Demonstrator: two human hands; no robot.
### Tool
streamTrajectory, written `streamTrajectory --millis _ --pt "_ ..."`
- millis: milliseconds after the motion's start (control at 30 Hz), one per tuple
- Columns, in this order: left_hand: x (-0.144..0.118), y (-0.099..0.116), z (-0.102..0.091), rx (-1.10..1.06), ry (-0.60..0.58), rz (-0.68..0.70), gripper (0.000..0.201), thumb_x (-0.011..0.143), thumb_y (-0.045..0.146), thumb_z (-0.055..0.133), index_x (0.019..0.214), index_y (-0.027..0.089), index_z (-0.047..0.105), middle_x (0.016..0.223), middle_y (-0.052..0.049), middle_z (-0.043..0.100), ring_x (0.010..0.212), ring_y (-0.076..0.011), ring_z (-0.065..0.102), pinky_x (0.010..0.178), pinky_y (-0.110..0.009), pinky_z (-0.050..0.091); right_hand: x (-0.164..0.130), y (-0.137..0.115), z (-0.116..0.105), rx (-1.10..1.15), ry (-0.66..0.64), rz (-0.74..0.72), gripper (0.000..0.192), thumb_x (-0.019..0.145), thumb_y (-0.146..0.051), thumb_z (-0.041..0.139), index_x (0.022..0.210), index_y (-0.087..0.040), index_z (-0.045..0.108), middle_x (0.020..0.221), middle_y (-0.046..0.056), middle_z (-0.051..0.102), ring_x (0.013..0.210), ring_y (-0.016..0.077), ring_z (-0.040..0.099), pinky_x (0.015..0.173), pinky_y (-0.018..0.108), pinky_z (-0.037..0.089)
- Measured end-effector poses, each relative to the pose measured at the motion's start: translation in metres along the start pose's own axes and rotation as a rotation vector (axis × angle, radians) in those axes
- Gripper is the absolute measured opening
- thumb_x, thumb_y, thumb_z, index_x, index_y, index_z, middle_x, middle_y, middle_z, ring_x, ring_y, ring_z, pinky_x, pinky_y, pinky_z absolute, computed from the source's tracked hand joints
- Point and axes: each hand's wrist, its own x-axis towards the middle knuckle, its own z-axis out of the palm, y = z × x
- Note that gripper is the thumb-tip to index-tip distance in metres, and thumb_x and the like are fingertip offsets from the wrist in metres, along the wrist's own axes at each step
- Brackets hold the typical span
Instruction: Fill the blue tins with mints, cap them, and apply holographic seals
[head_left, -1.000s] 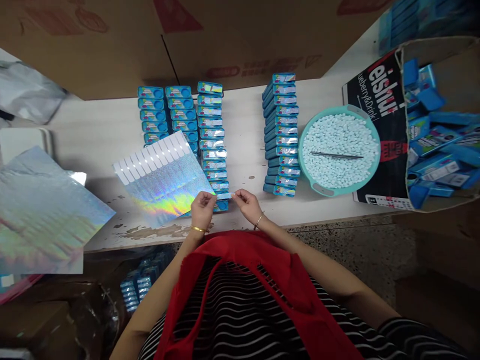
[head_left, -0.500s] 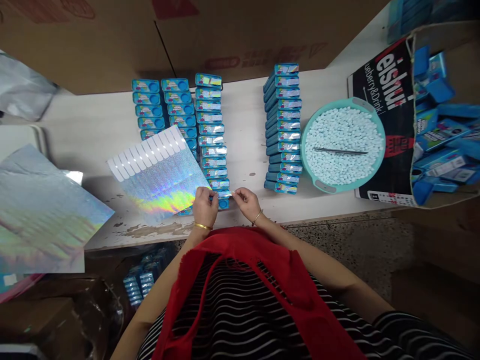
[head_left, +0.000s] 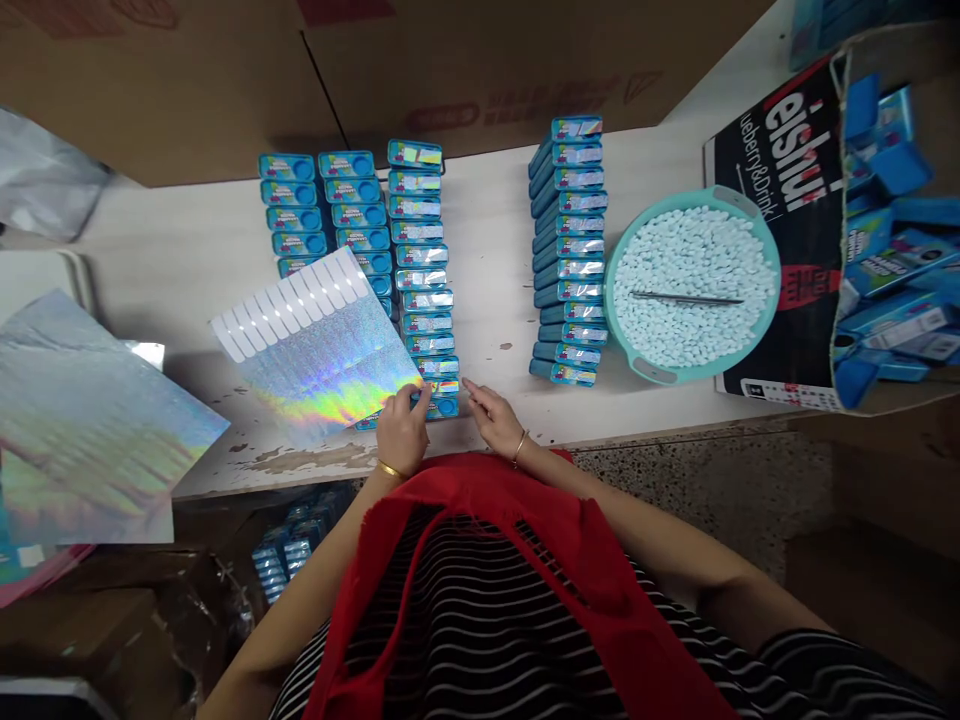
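At the near edge of the tabletop (head_left: 187,270), the left hand (head_left: 401,428) rested on the nearest blue tin (head_left: 441,405), its grip narrow, fingers bent and pressing at the tin's left end. The right hand (head_left: 495,418) lay flat just beside the tin's right end, fingers extended and holding nothing. A holographic sticker strip (head_left: 442,386) sat across the tin at the front of the labelled row (head_left: 420,270). To seat a strip well, pressure would best run from one end to the other, with the tin steadied. The holographic sheet (head_left: 315,350) overlapped the unlabelled tins (head_left: 322,215) to the left. Farther right stood a second labelled row (head_left: 570,250), then a teal basin (head_left: 750,215) of pale pellets.
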Motion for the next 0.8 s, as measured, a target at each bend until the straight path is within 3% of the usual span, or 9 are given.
streamTrajectory --millis 167,267,367,467,500,567,633,700,800 --pt "-0.005 0.006 0.002 0.074 -0.102 -0.026 0.051 0.081 0.008 0.049 0.127 0.025 0.060 0.126 -0.015 0.057 0.094 -0.0283 0.055 0.080 -0.042 0.043 0.004 0.004 0.003 -0.197 -0.202 0.038 0.046 0.090 -0.016 0.035 0.133 -0.016 0.054 0.091 0.008 0.063 0.087 0.0216 0.059 0.081 0.035 0.048" --pt "-0.001 0.004 -0.017 0.024 -0.056 -0.009 0.043 0.084 0.014 0.050 0.123 0.026 0.062 0.122 -0.014 0.059 0.097 -0.0272 0.056 0.081 -0.041 0.044 0.015 0.000 -0.005 -0.340 -0.070 0.052 0.044 0.090 -0.016 0.036 0.130 -0.013 0.055 0.096 0.013 0.063 0.091 0.0255 0.057 0.081 0.039 0.047" --pt "0.008 -0.034 -0.052 -0.045 0.238 -0.111 0.036 0.086 0.025 0.054 0.122 0.023 0.061 0.116 -0.013 0.060 0.106 -0.0259 0.055 0.091 -0.042 0.042 0.044 -0.024 -0.014 -0.297 0.170 -0.062 0.043 0.095 -0.025 0.034 0.132 -0.015 0.052 0.099 0.013 0.061 0.093 0.0271 0.055 0.085 0.043 0.045" --pt "0.018 -0.102 -0.091 -0.090 0.629 -0.422 0.042 0.081 0.032 0.061 0.120 0.017 0.058 0.113 -0.014 0.058 0.111 -0.0260 0.053 0.099 -0.044 0.039 0.089 -0.067 -0.006 -0.273 0.195 -0.205 0.041 0.097 -0.036 0.036 0.128 -0.018 0.056 0.104 0.014 0.059 0.098 0.0284 0.053 0.088 0.044 0.043" --pt "0.020 -0.125 -0.102 -0.113 0.690 -0.559 0.044 0.077 0.033 0.064 0.117 0.016 0.059 0.111 -0.014 0.059 0.110 -0.0265 0.053 0.099 -0.044 0.039 0.104 -0.082 0.001 -0.308 0.173 -0.217 0.042 0.096 -0.039 0.039 0.127 -0.017 0.057 0.107 0.014 0.059 0.100 0.0298 0.051 0.088 0.045 0.042" --pt "0.020 -0.161 -0.114 -0.198 0.642 -0.773 0.038 0.072 0.035 0.067 0.102 0.014 0.062 0.099 -0.012 0.062 0.104 -0.0276 0.056 0.096 -0.044 0.042 0.129 -0.108 0.020 -0.409 0.112 -0.179 0.045 0.093 -0.044 0.047 0.126 -0.015 0.058 0.110 0.016 0.058 0.103 0.0332 0.049 0.088 0.047 0.041" --pt "0.016 -0.179 -0.116 -0.291 0.525 -0.855 0.030 0.068 0.037 0.070 0.086 0.014 0.063 0.081 -0.008 0.063 0.092 -0.0261 0.060 0.087 -0.040 0.047 0.143 -0.124 0.039 -0.474 0.054 -0.106 0.044 0.089 -0.045 0.053 0.121 -0.015 0.060 0.112 0.017 0.057 0.106 0.0350 0.047 0.087 0.048 0.041" --pt "0.009 -0.179 -0.112 -0.350 0.463 -0.850 0.027 0.066 0.038 0.070 0.077 0.016 0.061 0.070 -0.004 0.060 0.079 -0.0219 0.061 0.077 -0.034 0.049 0.148 -0.129 0.054 -0.435 0.051 -0.049 0.040 0.085 -0.043 0.059 0.115 -0.016 0.062 0.114 0.016 0.057 0.108 0.0352 0.047 0.088 0.048 0.041" --pt "0.001 -0.169 -0.109 -0.381 0.513 -0.861 0.029 0.066 0.041 0.070 0.079 0.017 0.060 0.070 -0.001 0.059 0.066 -0.0151 0.057 0.067 -0.028 0.048 0.147 -0.126 0.066 -0.118 0.115 -0.025 0.038 0.084 -0.038 0.060 0.117 -0.018 0.057 0.107 0.013 0.061 0.103 0.0298 0.053 0.085 0.044 0.045"
